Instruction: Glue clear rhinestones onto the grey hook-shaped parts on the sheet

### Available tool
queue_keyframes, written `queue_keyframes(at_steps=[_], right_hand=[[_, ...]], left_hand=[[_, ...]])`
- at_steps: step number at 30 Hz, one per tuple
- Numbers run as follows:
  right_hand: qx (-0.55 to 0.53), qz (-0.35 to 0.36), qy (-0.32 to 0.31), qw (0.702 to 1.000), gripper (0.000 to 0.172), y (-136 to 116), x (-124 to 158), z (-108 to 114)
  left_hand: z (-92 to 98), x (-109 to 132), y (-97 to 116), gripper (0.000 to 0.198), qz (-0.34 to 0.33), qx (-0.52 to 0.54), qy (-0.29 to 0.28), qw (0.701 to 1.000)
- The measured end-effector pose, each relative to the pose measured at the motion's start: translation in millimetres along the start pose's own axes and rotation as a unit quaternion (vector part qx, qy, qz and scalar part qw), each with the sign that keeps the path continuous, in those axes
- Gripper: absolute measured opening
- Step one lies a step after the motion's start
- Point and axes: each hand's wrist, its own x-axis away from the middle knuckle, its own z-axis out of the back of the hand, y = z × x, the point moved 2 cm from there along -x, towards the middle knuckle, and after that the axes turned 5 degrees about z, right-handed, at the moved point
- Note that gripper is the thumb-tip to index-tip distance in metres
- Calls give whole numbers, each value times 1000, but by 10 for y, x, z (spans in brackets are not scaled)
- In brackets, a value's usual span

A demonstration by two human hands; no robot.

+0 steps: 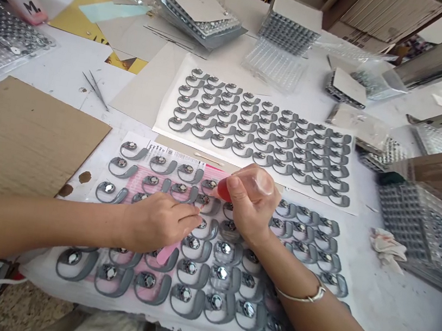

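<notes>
My left hand (164,220) is closed around a slim pink tool (168,254), whose rounded flat end sticks out below the fingers; its kind is hidden. My right hand (254,208) grips a small, clear squeeze bottle (258,182), tipped over, with red at its lower end (225,189). Both hands meet over a grey curved piece with a round metal part (204,200), near the middle of a sheet. Rows of similar grey hooked pieces (184,294) lie on this white and pink sheet, some covered by my hands and forearms.
Behind lies a second white sheet (160,124) of grey pieces, with a cotton swab (208,159) before it. Tweezers (96,90) and cardboard (22,143) are at left. Clear trays (274,63), a pink bottle (24,1) and crumpled tissue (388,248) stand around.
</notes>
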Motion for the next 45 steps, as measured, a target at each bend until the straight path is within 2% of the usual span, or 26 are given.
queue_keyframes(at_steps=[11,19,36,45], right_hand=[[15,12,-14,1000,34,1,29,-9],[0,24,-9,1000,31,-33,16,-17],[8,50,16,999,33,-27,7,-15],[19,63,22,998,29,16,19,1]], left_hand=[[-28,32,-5,26,-6,4,-24,1000],[-3,9,1,27,-4,3,-4,1000],[-2,8,-1,25,-15,8,-9,1000],[10,-8,-1,27,-14,3,-4,1000]])
